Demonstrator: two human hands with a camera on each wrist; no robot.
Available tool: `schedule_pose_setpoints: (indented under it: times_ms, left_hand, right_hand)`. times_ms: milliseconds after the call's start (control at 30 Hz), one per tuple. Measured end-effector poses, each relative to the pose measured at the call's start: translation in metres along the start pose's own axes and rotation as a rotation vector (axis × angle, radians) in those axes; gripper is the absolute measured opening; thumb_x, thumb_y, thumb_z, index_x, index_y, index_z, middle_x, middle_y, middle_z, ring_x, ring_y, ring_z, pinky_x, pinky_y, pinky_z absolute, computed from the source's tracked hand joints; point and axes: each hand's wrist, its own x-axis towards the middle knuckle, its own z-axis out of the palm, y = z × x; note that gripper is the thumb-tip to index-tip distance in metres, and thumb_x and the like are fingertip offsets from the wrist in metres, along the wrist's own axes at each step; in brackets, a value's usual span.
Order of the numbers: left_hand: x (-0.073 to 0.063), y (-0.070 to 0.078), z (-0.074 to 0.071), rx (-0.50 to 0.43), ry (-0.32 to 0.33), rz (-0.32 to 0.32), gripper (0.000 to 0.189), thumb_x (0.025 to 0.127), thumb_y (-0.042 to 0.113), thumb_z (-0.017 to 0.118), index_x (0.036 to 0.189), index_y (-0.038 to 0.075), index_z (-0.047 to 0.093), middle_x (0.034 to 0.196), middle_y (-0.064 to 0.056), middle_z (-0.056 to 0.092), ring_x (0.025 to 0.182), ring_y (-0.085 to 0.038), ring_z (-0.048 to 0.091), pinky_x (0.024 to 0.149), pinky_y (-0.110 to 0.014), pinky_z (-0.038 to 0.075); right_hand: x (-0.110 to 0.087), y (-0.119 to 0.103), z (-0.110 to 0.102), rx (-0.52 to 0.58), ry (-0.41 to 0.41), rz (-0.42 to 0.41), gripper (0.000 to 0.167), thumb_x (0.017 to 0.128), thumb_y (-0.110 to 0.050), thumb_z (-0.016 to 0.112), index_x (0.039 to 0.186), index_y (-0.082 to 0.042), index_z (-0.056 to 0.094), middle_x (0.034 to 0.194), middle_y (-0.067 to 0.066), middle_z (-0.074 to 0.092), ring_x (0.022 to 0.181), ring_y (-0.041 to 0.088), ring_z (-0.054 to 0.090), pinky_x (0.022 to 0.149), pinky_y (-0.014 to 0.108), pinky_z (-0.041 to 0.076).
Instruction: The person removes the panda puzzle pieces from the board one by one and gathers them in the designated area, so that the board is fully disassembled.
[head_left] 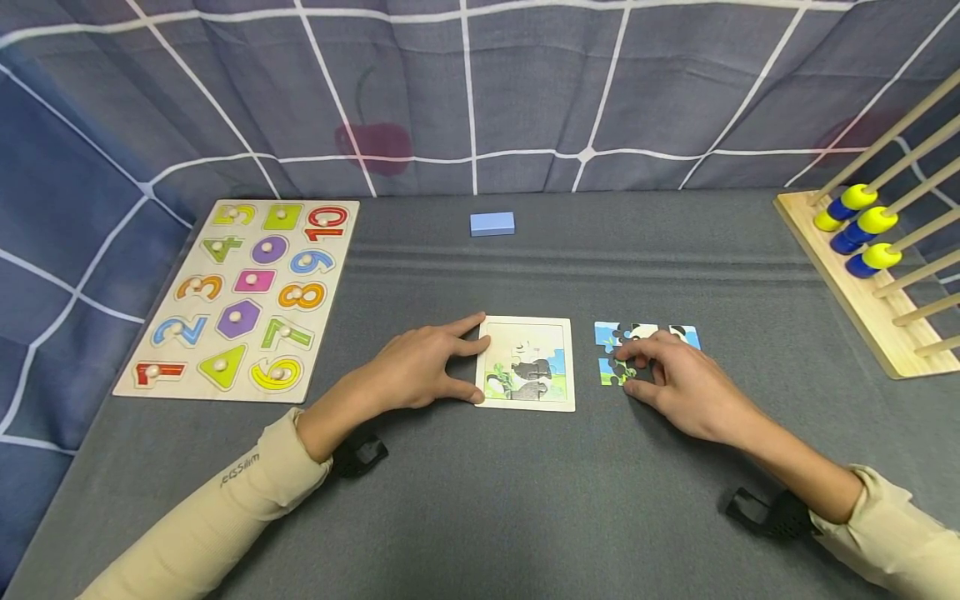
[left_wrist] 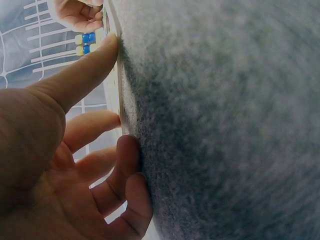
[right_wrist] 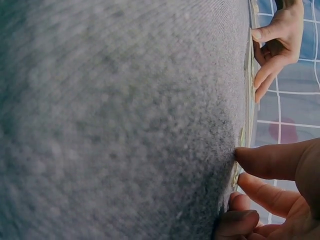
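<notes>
A square wooden puzzle board [head_left: 527, 405] with a partly filled panda picture lies on the grey table. My left hand [head_left: 422, 365] rests at its left side, thumb at the lower corner and fingertips along the edge. In the left wrist view, the thumb [left_wrist: 82, 75] stretches straight to the board's rim. To the right lie several jigsaw pieces [head_left: 607, 333] with blue, green and panda patterns. Over them, my right hand [head_left: 686, 387] pinches a puzzle piece [head_left: 624, 372] between thumb and fingertips, low at the table. Some pieces are partly hidden under this hand.
A wooden number-and-shape peg board [head_left: 168, 367] lies at the left. A small blue block [head_left: 492, 224] sits toward the back. At the right stands a wooden base [head_left: 847, 292] with upright rods and yellow and blue beads. A checked cloth [head_left: 525, 92] hangs behind.
</notes>
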Motion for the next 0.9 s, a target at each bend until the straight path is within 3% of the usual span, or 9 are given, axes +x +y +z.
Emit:
schedule_pose_setpoints:
  times_ms: [567, 900]
  left_hand:
    - [0.001, 0.001, 0.000, 0.001, -0.017, -0.001, 0.074, 0.082, 0.045, 0.079, 0.145, 0.017, 0.052, 0.161, -0.002, 0.026, 0.136, -0.033, 0.042, 0.098, -0.055, 0.042]
    - [0.001, 0.000, 0.000, -0.001, -0.018, 0.000, 0.074, 0.082, 0.045, 0.078, 0.145, 0.017, 0.051, 0.161, -0.003, 0.025, 0.137, -0.033, 0.041, 0.099, -0.056, 0.041]
  right_hand:
    - [0.005, -0.013, 0.003, 0.022, 0.055, -0.062, 0.021, 0.085, -0.013, 0.077, 0.106, -0.012, 0.072, 0.087, -0.003, 0.057, 0.066, 0.006, 0.047, 0.061, 0.027, 0.040]
    - [0.028, -0.042, 0.018, 0.125, -0.036, -0.117, 0.026, 0.087, -0.009, 0.074, 0.113, -0.005, 0.069, 0.087, -0.003, 0.059, 0.072, 0.010, 0.052, 0.066, 0.031, 0.042]
